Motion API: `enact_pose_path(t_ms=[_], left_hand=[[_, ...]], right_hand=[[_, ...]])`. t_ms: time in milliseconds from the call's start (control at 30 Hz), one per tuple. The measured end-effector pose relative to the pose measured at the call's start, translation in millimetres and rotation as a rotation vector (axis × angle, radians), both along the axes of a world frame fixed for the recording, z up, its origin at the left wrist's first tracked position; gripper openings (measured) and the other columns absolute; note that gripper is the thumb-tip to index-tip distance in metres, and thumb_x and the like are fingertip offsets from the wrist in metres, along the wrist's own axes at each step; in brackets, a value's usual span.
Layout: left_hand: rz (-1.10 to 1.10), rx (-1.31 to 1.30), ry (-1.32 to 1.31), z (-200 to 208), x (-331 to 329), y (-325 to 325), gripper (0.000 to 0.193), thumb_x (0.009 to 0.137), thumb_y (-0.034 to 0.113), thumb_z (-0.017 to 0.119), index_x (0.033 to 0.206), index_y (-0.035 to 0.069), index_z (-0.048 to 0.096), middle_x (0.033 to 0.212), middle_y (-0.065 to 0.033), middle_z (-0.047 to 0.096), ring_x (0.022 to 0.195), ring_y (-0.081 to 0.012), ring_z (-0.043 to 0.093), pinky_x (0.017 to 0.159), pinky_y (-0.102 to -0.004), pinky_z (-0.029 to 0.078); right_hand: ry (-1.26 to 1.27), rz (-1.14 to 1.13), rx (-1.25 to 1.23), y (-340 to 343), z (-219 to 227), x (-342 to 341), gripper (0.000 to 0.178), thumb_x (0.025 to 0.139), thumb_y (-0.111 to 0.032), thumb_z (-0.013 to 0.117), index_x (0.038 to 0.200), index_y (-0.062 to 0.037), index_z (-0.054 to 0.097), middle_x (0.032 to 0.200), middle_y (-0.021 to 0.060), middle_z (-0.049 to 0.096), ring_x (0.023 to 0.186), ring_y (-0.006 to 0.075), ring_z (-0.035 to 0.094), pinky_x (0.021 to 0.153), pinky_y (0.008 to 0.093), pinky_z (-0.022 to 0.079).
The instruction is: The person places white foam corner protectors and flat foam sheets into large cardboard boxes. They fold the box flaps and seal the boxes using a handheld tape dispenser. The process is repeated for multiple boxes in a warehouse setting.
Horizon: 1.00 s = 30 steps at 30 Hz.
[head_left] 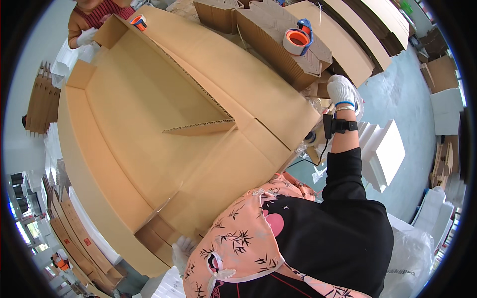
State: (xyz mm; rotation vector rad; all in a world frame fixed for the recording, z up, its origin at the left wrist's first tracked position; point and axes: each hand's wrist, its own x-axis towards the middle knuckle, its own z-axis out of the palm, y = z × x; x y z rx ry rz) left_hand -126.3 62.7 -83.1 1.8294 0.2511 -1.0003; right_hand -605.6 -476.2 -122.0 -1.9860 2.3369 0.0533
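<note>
A large, flattish cardboard box [144, 94] lies opened out in front of me, its side walls and end flaps partly folded up. My left hand [184, 250], in a white glove, is at the box's near corner, its fingers at the edge beside a folded flap; my apron partly hides it. Out to the right, beyond the box's right corner, is my right hand [342, 91], also in a white glove, its fingers curled. A clear, ring-like roll [359, 103] shows beside it, but what the palm holds is hidden.
At the far left corner, a co-worker's gloved hand [87, 37] is by the box. An orange tape roll [138, 22] sits on the box; a blue tape dispenser [298, 39] rests on stacked folded cardboard [273, 30]. White foam blocks [385, 154] stand at right.
</note>
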Motion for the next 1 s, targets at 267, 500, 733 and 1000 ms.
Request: enact_pose_path(t_ms=[267, 500, 733, 1000], left_hand=[[-0.459, -0.438, -0.173, 83, 1, -106, 0.053, 0.103, 0.041, 0.044, 0.119, -0.009, 0.057, 0.102, -0.0207, 0.068, 0.085, -0.0290, 0.068, 0.081, -0.0418, 0.055], [-0.769, -0.545, -0.395, 94, 11, -214, 0.050, 0.105, 0.033, 0.039, 0.127, -0.010, 0.053, 0.113, -0.0231, 0.066, 0.097, -0.0301, 0.068, 0.088, -0.0424, 0.054], [-1.181, -0.390, -1.335, 75, 2, -308, 0.044, 0.093, 0.025, 0.062, 0.128, -0.001, 0.057, 0.126, -0.0210, 0.061, 0.117, -0.0372, 0.058, 0.101, -0.0453, 0.046], [-1.298, -0.281, -1.781, 74, 0, -338, 0.028, 0.083, 0.023, 0.071, 0.103, 0.004, 0.066, 0.107, -0.0137, 0.066, 0.103, -0.0329, 0.062, 0.091, -0.0390, 0.050]], right_hand=[[-0.565, 0.134, -0.465, 6, -36, 22, 0.035, 0.092, -0.023, 0.054, 0.123, -0.0105, 0.064, 0.120, 0.0181, 0.065, 0.113, 0.0336, 0.061, 0.098, 0.0400, 0.047], [-0.378, 0.080, -0.444, 47, -49, 54, 0.076, 0.086, -0.035, 0.067, 0.147, -0.0026, 0.035, 0.149, 0.0253, 0.038, 0.125, 0.0367, 0.052, 0.100, 0.0414, 0.046], [0.017, 0.031, -0.561, 48, -52, 60, 0.069, 0.077, -0.032, 0.074, 0.134, -0.0026, 0.048, 0.147, 0.0240, 0.040, 0.125, 0.0399, 0.051, 0.094, 0.0434, 0.049], [0.064, 0.199, -0.455, 54, -24, 60, 0.029, 0.070, -0.030, 0.077, 0.088, -0.0083, 0.071, 0.146, 0.0178, 0.045, 0.140, 0.0381, 0.033, 0.115, 0.0519, 0.025]])
